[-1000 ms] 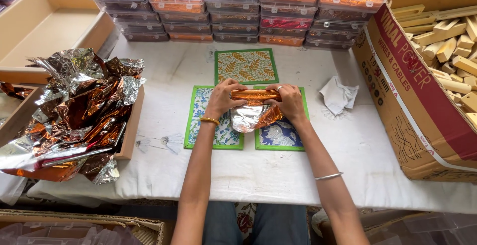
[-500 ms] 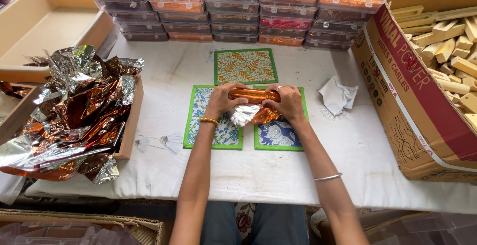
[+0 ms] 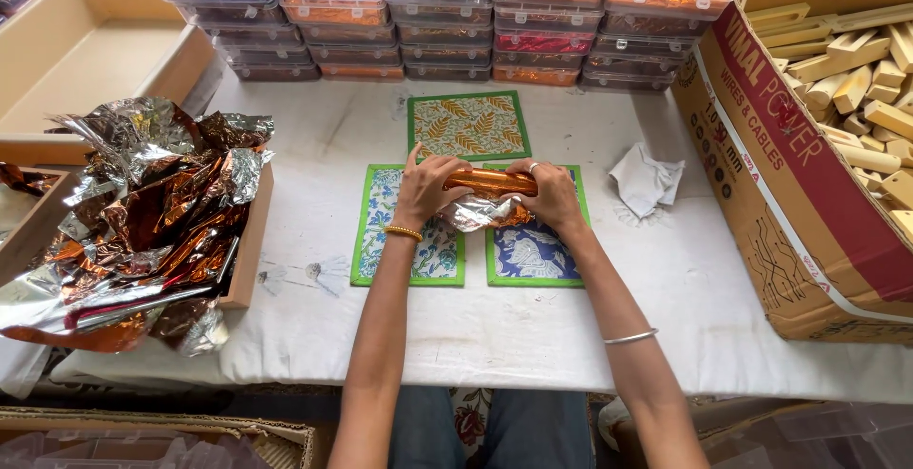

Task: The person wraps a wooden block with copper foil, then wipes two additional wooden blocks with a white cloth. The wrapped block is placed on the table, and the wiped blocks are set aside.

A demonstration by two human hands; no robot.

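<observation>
Over two green-bordered tiles (image 3: 411, 258), both hands closed on a foil-wrapped bar (image 3: 490, 182).
Left hand (image 3: 426, 190) and right hand (image 3: 550, 193) gripping its ends; bar's contents hidden under orange foil, silver foil (image 3: 480, 212) bunched beneath, fingertips partly out of sight.

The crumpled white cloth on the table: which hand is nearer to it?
Right. The right hand grips the foil-wrapped stick's end just beside the crumpled white cloth; the left hand holds the far end.

Copper foil over patterned tiles

I see a shiny orange-copper roll (image 3: 490, 182), silver crumpled foil (image 3: 480, 212) beneath, green-bordered tiles (image 3: 411, 260) with blue-white floral prints, a gold-leaf green tile (image 3: 469, 125), and what looks like a white cloth (image 3: 645, 180).
</observation>
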